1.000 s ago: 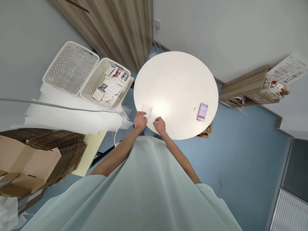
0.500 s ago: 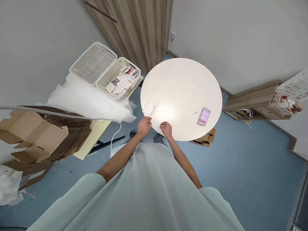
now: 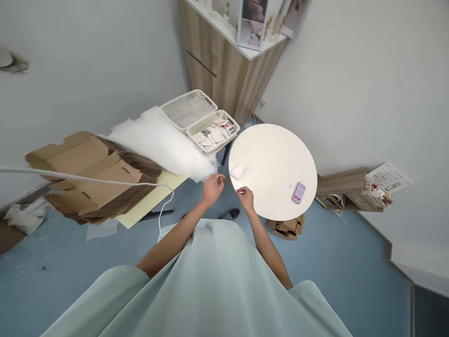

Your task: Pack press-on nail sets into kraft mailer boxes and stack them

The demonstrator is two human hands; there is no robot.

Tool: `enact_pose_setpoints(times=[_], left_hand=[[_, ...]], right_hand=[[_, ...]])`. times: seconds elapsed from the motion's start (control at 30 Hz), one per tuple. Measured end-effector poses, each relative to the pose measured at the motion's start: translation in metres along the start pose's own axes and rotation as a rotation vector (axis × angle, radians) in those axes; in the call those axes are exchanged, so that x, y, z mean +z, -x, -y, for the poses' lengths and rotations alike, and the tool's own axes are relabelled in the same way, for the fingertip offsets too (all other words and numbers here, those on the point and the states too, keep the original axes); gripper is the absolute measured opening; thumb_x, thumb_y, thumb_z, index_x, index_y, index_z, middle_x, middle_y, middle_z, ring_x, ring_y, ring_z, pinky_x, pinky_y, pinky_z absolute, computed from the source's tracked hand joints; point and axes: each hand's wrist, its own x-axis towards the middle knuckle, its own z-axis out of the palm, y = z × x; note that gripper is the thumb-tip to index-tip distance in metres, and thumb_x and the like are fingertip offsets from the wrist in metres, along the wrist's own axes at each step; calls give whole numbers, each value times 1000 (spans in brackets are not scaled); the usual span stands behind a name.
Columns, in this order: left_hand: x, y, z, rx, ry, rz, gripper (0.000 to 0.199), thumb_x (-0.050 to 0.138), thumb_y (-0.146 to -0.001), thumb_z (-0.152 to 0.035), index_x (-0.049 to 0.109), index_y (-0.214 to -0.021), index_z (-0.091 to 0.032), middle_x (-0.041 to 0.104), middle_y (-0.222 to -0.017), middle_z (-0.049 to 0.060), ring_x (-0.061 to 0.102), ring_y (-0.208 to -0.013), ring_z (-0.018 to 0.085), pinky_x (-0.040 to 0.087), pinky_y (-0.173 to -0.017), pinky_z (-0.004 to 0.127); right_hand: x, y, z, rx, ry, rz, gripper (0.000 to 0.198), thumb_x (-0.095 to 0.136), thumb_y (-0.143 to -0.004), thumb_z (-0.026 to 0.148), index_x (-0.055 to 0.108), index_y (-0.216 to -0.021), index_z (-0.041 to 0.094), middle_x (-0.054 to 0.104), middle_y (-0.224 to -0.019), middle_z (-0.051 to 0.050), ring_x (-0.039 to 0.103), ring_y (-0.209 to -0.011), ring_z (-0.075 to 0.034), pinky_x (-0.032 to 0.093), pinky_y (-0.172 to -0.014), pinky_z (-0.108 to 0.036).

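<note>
My left hand is held just off the left edge of the round white table, its fingertips pinched together. At the table's near left edge is my right hand, with thumb and fingers closed as well. Whatever either pinch holds, if anything, is too small to make out. Close beyond both hands, a small white packet lies flat on the table. Farther right on the tabletop rests a purple, pixelated object, its kind hidden.
To the left, flattened cardboard boxes and white foam sheets lie on a yellowish table. Two white baskets stand behind, one with paper cards. A white cable crosses there. Cartons sit under the round table.
The view has swung up and left, bringing the cabinet top into sight. Relative to the round table, my hands have shifted left. Both remain pinched, and the white packet stays on the table.
</note>
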Motion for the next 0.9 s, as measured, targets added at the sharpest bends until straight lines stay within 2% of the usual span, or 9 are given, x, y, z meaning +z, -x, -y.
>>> enact_pose_setpoints(times=[0.13,0.27,0.33,0.4,0.47,0.6,0.73,0.9], left_hand=[[-84,12,40,-32,-25,-165,33,52,-96,-11,73,-120,-20,74,-117,9,72,-105,24,57,-100,37],[-173,29,95,-53,-167,-319,35,54,-98,-15,71,-128,-19,71,-124,13,65,-126,30,51,-113,42],[-209,40,127,-142,-251,-353,36,56,-100,-20,69,-134,-18,68,-133,17,60,-133,35,49,-116,45],[-234,52,158,-285,-320,-332,41,61,-100,-28,67,-139,-16,66,-138,21,58,-133,39,48,-116,50],[-249,61,185,-348,-358,-251,43,62,-100,-32,67,-138,-13,67,-135,24,58,-131,42,48,-115,53],[-256,71,215,-293,-364,-173,33,58,-102,-29,74,-127,-16,69,-130,22,58,-132,41,49,-115,51],[-257,68,220,-278,-365,-155,33,55,-103,-31,78,-123,-19,72,-127,21,61,-129,40,54,-109,50],[-265,54,222,-340,-357,-106,32,63,-97,-32,80,-120,-19,76,-127,20,67,-126,40,59,-101,49]], right_hand=[[50,18,40,-89,87,78,9,61,-82,31,66,-88,25,83,-102,-7,79,-96,-24,62,-91,-37],[96,39,82,-176,139,162,10,61,-85,32,66,-89,25,83,-106,-8,79,-99,-25,61,-91,-36],[115,48,101,-212,160,204,10,62,-86,33,66,-89,25,83,-107,-8,78,-99,-25,61,-91,-35],[132,55,119,-247,184,237,10,63,-87,34,67,-89,25,83,-107,-7,78,-98,-24,60,-91,-35],[148,58,136,-276,215,267,10,64,-87,34,67,-89,25,83,-105,-6,78,-96,-24,60,-91,-35],[179,57,170,-320,302,340,9,65,-90,34,68,-91,25,81,-98,-3,77,-90,-23,61,-86,-34],[206,54,196,-397,405,417,10,65,-95,31,71,-99,24,81,-103,-3,77,-92,-22,61,-89,-33],[241,57,210,-597,642,538,20,66,-99,23,73,-118,22,75,-135,-9,72,-124,-25,57,-108,-38]])
